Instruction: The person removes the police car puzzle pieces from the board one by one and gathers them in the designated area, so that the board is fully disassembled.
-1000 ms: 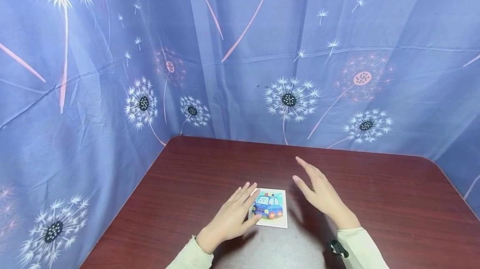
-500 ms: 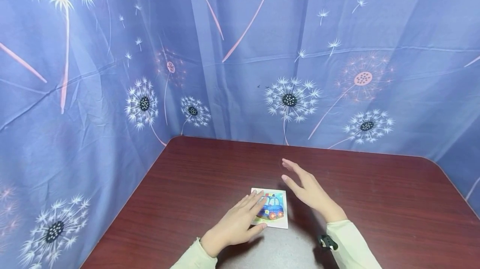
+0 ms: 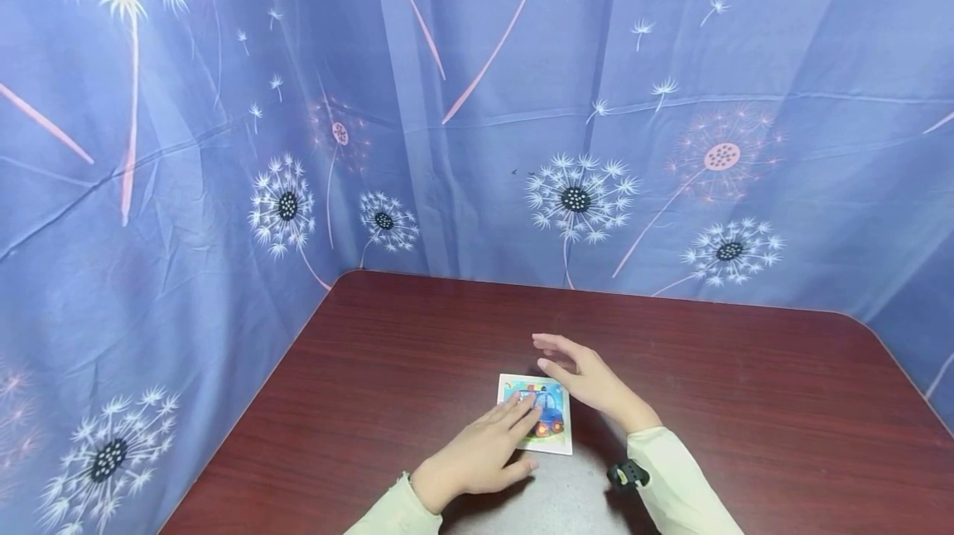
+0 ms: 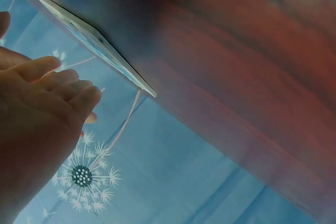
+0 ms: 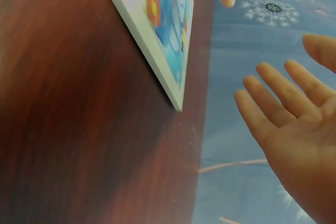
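A square picture board (image 3: pixel 550 415) with a white border and a cartoon blue car lies flat on the dark red wooden table. My left hand (image 3: pixel 484 452) is over its left part, and the fingers hide some of the car. My right hand (image 3: pixel 592 378) hovers just off the upper right corner, fingers extended and thumb apart. Seen edge-on in the left wrist view, the board (image 4: pixel 100 43) shows a thin pale rim beyond my left hand (image 4: pixel 42 103). In the right wrist view, my right hand (image 5: pixel 299 129) has its palm showing and holds nothing, with the board (image 5: pixel 131 17) beside it.
The wooden table (image 3: pixel 417 336) has a rounded far right corner. A blue curtain (image 3: pixel 477 187) printed with dandelions hangs along its back and left edges. A black band (image 3: pixel 628 474) sits at my right sleeve.
My right hand has moved left and a little toward me, closer to the board. My left hand has slid right, covering more of the picture. The board stays put.
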Demonstrator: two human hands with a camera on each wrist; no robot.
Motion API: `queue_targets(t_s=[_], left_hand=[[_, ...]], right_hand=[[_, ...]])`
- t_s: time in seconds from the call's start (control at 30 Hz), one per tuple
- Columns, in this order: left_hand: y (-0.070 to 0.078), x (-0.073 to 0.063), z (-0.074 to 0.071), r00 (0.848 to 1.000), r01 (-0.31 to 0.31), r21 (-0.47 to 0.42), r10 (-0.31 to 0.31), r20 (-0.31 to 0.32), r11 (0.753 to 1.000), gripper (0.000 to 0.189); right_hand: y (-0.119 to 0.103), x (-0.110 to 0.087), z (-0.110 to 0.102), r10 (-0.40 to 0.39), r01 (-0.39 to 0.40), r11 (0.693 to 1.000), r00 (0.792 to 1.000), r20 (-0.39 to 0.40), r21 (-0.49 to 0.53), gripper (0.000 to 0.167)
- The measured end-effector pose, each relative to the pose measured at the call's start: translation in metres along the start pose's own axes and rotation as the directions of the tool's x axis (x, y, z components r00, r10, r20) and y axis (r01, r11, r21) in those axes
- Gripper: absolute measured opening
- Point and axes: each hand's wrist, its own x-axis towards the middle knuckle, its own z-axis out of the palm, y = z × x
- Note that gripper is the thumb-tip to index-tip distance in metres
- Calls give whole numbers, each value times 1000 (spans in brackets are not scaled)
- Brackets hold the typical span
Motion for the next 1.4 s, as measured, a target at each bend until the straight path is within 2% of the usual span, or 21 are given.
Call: queue_targets(t_s=[0.2,0.37,0.63,1.17,1.4], left_hand=[[3,2,0,998,14,4,-14,57,1000,67],[5,4,1,993,37,-22,-35,117,999,68],[6,5,-1,988,45,-14,-43,147,999,68],[8,4,-4,983,40,-20,-35,180,999,66],[8,4,-3,980,48,-12,-44,196,999,66]], right_hand=[[7,5,9,-22,21,1000,996,81,16,37],[13,9,15,-5,1,1000,988,152,26,36],[17,16,22,31,-26,999,977,211,-25,31],[23,20,29,106,-86,991,972,211,-102,28],[25,22,32,129,-112,990,965,228,-88,27]])
